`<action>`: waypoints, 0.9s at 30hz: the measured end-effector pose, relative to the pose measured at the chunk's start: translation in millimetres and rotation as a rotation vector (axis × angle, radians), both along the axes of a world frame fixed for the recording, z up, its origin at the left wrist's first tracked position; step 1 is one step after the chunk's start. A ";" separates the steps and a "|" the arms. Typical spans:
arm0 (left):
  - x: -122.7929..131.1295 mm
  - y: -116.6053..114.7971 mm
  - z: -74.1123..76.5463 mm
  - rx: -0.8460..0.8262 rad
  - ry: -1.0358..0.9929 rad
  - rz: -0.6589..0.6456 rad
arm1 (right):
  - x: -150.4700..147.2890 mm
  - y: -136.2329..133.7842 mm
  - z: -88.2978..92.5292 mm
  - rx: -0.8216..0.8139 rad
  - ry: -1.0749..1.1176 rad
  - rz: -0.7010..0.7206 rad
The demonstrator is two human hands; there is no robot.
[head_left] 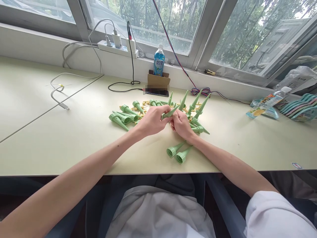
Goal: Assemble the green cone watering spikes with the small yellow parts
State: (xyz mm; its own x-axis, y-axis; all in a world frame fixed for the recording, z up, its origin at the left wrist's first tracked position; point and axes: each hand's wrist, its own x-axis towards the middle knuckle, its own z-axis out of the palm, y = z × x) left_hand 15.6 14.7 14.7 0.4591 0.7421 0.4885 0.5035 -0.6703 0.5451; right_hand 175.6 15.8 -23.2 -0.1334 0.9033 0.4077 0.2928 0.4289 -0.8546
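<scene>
My left hand is closed around a green plastic watering spike, whose tip slants up to the right. Close against it, my right hand has its fingers curled in a pinch; what lies inside them is hidden. Behind and right of my hands, several green spikes stand point up. More spikes lie on their sides at the left, mixed with small yellow fittings. Two spikes lie near the table's front edge, their threaded openings facing me.
A blue-labelled bottle stands in a cardboard box with a phone before it. Cables run from a power strip. At right are a lying bottle and a stack of pastel hangers-like pieces.
</scene>
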 end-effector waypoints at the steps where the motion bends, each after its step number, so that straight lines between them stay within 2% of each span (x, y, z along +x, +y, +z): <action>1: 0.1 0.2 1.2 -0.055 -0.036 0.012 | -0.4 -0.7 1.1 0.023 0.009 -0.013; 4: -0.1 0.5 5.0 -0.292 -0.177 -0.007 | -1.6 -3.0 4.5 0.076 0.007 -0.031; 10: -1.6 0.7 11.5 -0.689 -0.491 -0.117 | -1.5 -5.8 6.6 0.121 -0.043 0.045; 15: -2.4 -1.4 14.9 -0.848 -0.618 -0.184 | 1.2 -4.2 7.8 0.205 -0.091 0.036; 17: -3.0 -2.4 15.2 -0.820 -0.587 -0.187 | 2.2 -3.0 7.8 0.224 -0.101 0.026; 19: -3.6 -3.1 14.7 -0.715 -0.513 -0.153 | 2.5 -2.0 6.6 0.204 -0.093 0.028; 24: -3.7 -1.8 9.1 -0.358 -0.272 -0.068 | -0.6 -0.6 -0.4 0.047 0.051 0.069; 27: -3.0 1.8 2.8 -0.072 -0.147 0.008 | -2.6 -0.5 -2.7 -0.050 0.166 0.109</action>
